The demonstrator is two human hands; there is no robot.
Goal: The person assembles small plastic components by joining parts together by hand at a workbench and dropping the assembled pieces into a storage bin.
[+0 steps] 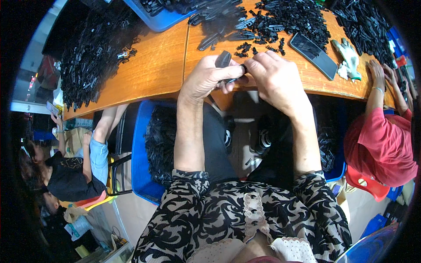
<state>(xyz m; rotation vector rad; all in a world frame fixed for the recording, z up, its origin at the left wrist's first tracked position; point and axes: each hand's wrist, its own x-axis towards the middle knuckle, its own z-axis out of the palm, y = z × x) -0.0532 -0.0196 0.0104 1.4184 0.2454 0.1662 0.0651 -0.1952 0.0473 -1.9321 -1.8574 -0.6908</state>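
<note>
Just over the near edge of the wooden table, my left hand (201, 81) is closed round a long black plastic part (223, 59), whose blunt end sticks up past the thumb. My right hand (277, 81) meets it from the right, thumb and forefinger pinching a small black piece (244, 68) against the part. The fingers hide most of that piece. Beyond my hands lie a few loose small black clips (243, 49) and a heap of the same small pieces (291, 19). Long black parts (219, 19) are piled to the left of that heap.
On the table (144, 79) are a phone (314, 56), a white glove (347, 57), a blue tub (164, 21) and a large black pile (94, 61). Blue bins (139, 162) of black parts flank my legs. A co-worker's hands (378, 72) rest at right; another person (74, 171) sits left.
</note>
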